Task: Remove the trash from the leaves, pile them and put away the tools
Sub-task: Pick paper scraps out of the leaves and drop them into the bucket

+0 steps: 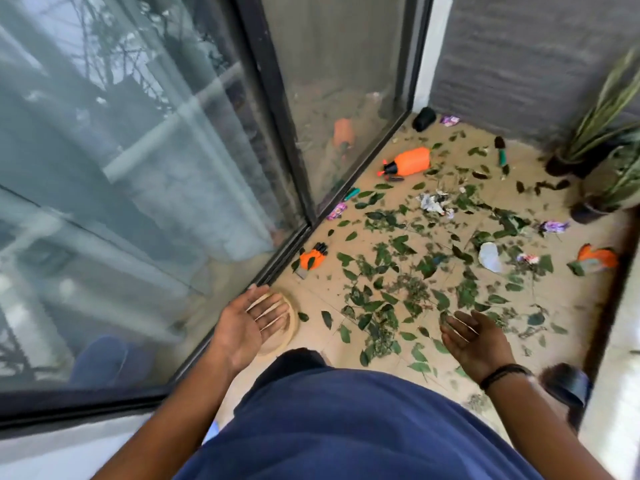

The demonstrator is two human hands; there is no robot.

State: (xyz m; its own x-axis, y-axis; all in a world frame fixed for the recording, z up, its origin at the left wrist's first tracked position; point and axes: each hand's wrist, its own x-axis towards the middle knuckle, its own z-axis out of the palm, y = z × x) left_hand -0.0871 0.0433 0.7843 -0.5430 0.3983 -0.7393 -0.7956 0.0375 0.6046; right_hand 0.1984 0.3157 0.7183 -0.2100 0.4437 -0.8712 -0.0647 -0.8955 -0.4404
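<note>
Green leaves (398, 271) scattered over tan floor (571, 299) w/ crumpled wrappers (433, 201), orange sprayer (408, 161) by glass door (332, 98), left hand (247, 323) & right hand (474, 337) palms up, fingers spread, holding nothing, above leaves

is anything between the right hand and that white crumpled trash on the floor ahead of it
Nothing solid. The right hand is open and empty above the floor, and only loose leaves lie scattered between it and the white crumpled trash.
</note>
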